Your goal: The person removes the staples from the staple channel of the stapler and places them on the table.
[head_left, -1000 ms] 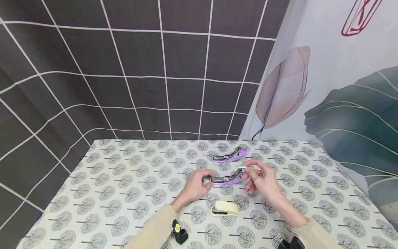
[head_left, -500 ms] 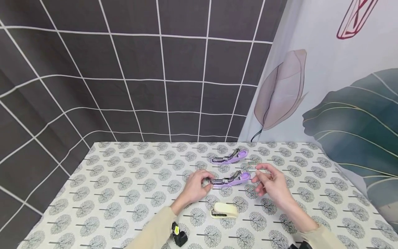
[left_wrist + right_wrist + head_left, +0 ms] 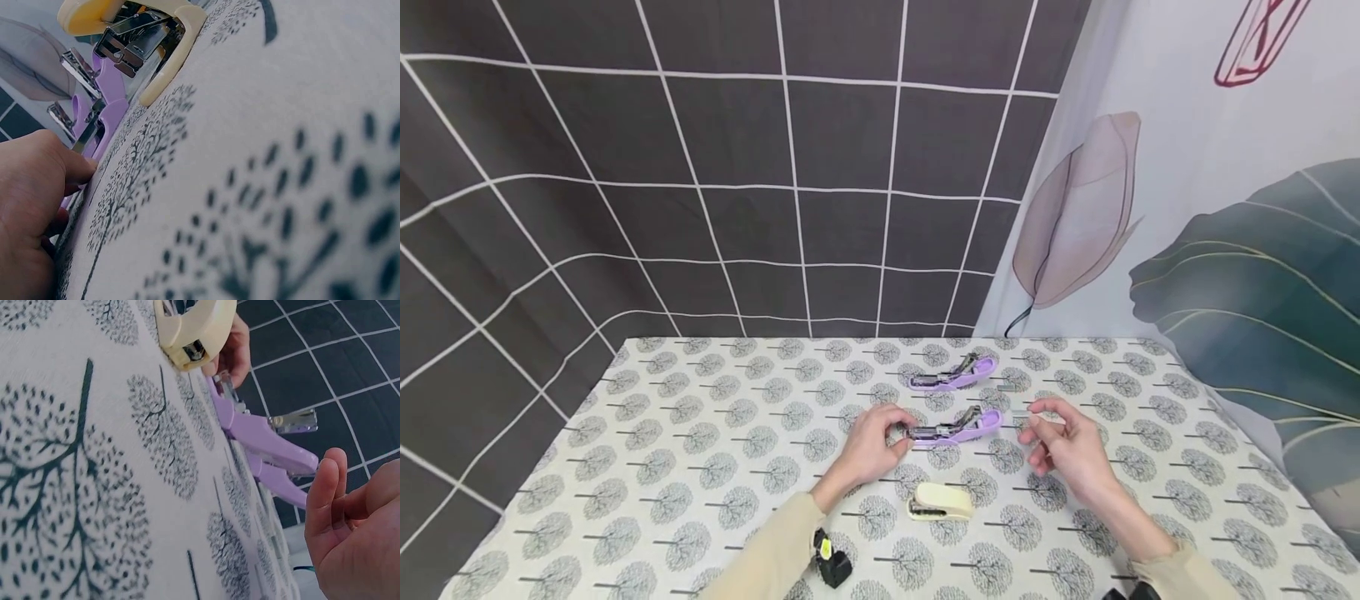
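An opened purple stapler lies on the patterned cloth, its metal magazine raised. My left hand grips its left end between thumb and fingers; in the left wrist view the hand partly hides that end. Just right of the stapler is my right hand, pinching a small silvery staple strip at its fingertips. In the right wrist view the right hand appears with curled fingers, and the strip cannot be made out.
A second opened purple stapler lies farther back. Another staple strip is on the cloth to its right. Nearer me sits a cream stapler. A dark gridded curtain hangs behind the table.
My right hand has drawn back to the right from the purple stapler, the staple strip moving with it. My left hand stays at the stapler's left end.
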